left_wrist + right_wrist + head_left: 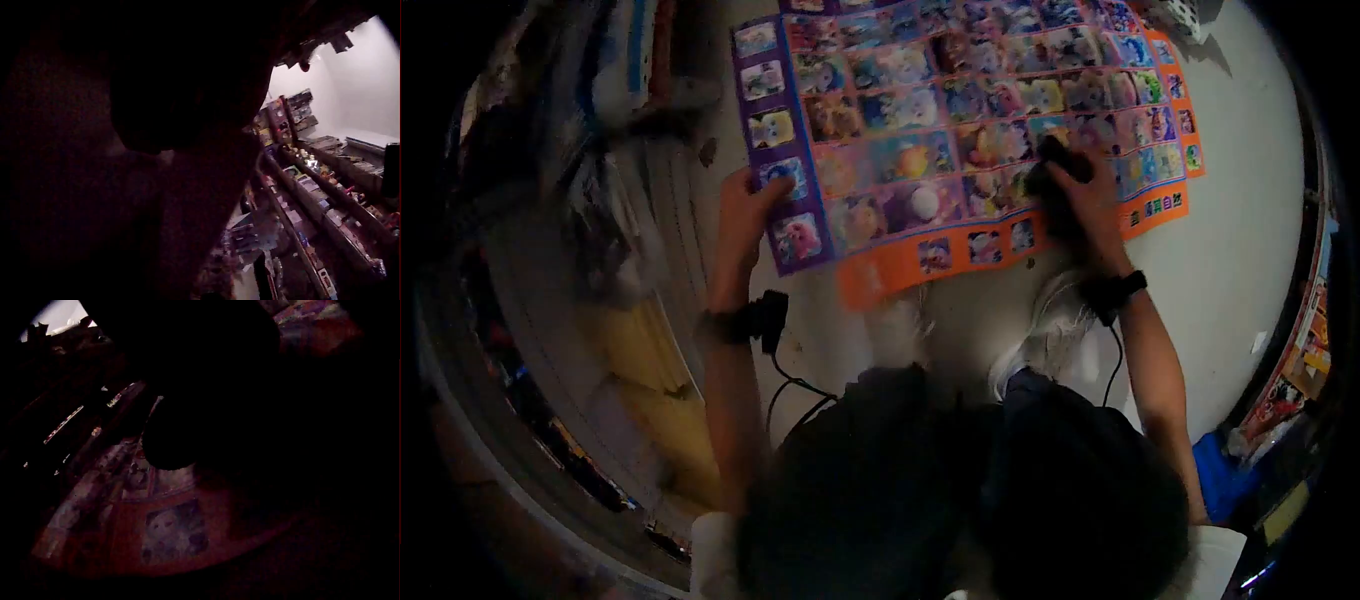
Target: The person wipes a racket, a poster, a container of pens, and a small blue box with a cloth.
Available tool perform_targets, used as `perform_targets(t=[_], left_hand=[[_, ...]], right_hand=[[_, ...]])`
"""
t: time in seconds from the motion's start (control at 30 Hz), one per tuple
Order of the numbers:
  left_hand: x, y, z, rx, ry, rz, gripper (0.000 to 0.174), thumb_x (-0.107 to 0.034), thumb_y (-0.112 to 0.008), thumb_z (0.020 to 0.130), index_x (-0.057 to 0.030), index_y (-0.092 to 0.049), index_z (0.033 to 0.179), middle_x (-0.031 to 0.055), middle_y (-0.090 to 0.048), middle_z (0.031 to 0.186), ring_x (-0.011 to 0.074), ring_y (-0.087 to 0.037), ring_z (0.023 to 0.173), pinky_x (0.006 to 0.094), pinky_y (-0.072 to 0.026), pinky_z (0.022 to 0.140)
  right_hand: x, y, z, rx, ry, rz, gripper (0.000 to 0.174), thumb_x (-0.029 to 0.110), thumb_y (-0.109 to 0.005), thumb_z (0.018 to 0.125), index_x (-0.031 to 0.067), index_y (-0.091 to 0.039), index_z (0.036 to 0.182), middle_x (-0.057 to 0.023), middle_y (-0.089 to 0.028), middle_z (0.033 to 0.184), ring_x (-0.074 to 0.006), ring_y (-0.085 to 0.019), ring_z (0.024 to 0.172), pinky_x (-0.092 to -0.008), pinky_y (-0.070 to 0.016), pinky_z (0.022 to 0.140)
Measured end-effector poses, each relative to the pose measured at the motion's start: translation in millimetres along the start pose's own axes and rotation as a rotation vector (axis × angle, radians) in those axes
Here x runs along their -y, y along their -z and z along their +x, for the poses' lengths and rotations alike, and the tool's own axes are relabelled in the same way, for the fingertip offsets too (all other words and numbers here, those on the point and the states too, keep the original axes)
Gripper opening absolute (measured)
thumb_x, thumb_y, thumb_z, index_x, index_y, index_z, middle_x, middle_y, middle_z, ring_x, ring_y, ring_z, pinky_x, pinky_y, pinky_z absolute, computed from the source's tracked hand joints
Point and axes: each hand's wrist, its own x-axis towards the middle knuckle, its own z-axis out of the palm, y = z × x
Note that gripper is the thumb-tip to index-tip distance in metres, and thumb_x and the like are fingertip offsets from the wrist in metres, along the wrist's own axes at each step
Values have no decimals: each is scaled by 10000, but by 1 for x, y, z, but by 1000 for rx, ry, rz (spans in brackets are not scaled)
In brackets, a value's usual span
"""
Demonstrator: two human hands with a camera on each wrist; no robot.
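A large printed poster (1000, 110) with rows of colourful cartoon pictures and a purple and orange border spreads before me. My left hand (745, 210) pinches its left border, thumb on the printed face and fingers behind the edge. Over the lower right part, my right hand (1095, 195) grips a black object (1057, 200) whose kind I cannot tell. The poster's lower edge bends near that hand. In the right wrist view, a dim stretch of the poster (172, 531) shows below the dark hand. The left wrist view is mostly dark, its hand in shadow.
Pale floor (1200, 290) lies under and around the poster. Shelves with goods (325, 206) line one side. A yellow box-like thing (640, 370) stands at left, a blue bag (1225, 480) at lower right. A white perforated basket (1180, 18) sits at the far right.
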Motion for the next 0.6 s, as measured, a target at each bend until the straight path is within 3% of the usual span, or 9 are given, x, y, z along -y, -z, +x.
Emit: perform_targets(t=[0.17, 0.23, 0.27, 0.3, 0.37, 0.43, 0.53, 0.6], left_hand=[[63, 23, 35, 141, 7, 32, 239, -186, -699, 810, 7, -670, 947, 50, -671, 830, 123, -616, 725, 284, -486, 708], [76, 29, 44, 204, 110, 77, 266, -230, -713, 815, -5, -664, 948, 34, -664, 833, 117, -608, 734, 270, -469, 712], [76, 27, 42, 204, 129, 74, 266, -230, -713, 815, -5, -664, 948, 34, -664, 833, 117, -608, 734, 270, -469, 712], [76, 24, 42, 169, 96, 86, 267, -231, -712, 818, -3, -666, 949, 38, -668, 841, 117, -611, 735, 268, -472, 703], [74, 15, 39, 145, 77, 96, 268, -232, -711, 821, 0, -667, 950, 42, -672, 849, 117, -615, 737, 265, -475, 694], [68, 12, 44, 149, 72, 151, 299, -222, -734, 806, 22, -672, 967, 56, -683, 840, 111, -618, 706, 266, -491, 662], [74, 5, 42, 147, 33, -116, 284, -212, -729, 816, 22, -675, 968, 57, -686, 839, 105, -617, 718, 267, -494, 670], [76, 7, 41, 141, 30, -50, 282, -209, -723, 824, 24, -674, 975, 58, -688, 845, 107, -620, 726, 269, -496, 673]], right_hand=[[1, -2, -7, -28, -72, 41, 460, 270, -772, 770, -28, -635, 1092, -145, -677, 1018, -242, -641, 917, -323, -489, 834], [-3, 0, -2, 40, -198, 288, 471, 280, -774, 772, -37, -637, 1093, -141, -677, 1025, -231, -636, 942, -315, -481, 850], [49, 4, -13, -52, -174, 314, 504, 324, -758, 787, -34, -628, 1118, -134, -679, 1024, -218, -636, 952, -308, -482, 853], [63, 13, -4, -46, -182, 304, 504, 324, -758, 787, -34, -628, 1118, -134, -679, 1024, -218, -636, 952, -308, -482, 853], [78, 28, 12, -48, -71, 209, 518, 352, -741, 795, -5, -622, 1151, -136, -671, 1064, -218, -631, 991, -312, -476, 874], [119, 37, 31, 30, 212, 120, 435, 335, -694, 835, 31, -624, 1139, -150, -663, 1079, -260, -632, 1018, -326, -467, 913], [164, 7, 48, 147, 421, -40, 436, 290, -680, 841, 46, -588, 1191, -150, -635, 1128, -272, -625, 1022, -336, -474, 910], [181, -15, 53, 230, 516, -158, 444, 260, -670, 845, 56, -564, 1225, -150, -616, 1160, -281, -621, 1026, -343, -478, 907]])
